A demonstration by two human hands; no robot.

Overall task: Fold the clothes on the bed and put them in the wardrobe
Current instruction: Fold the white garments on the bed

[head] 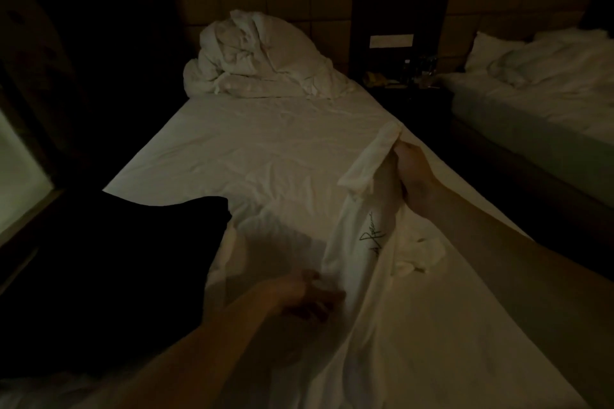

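Note:
A white garment with dark script lettering lies stretched along the right half of the bed. My right hand is closed on its far end, holding it up off the sheet. My left hand rests at the garment's near left edge, with its fingers curled on the cloth. A black garment lies spread over the bed's near left corner, apart from both hands. The room is dim.
A crumpled white duvet and pillows are piled at the head of the bed. A dark nightstand with small items stands right of it. A second bed is at the far right, with a dark gap between them.

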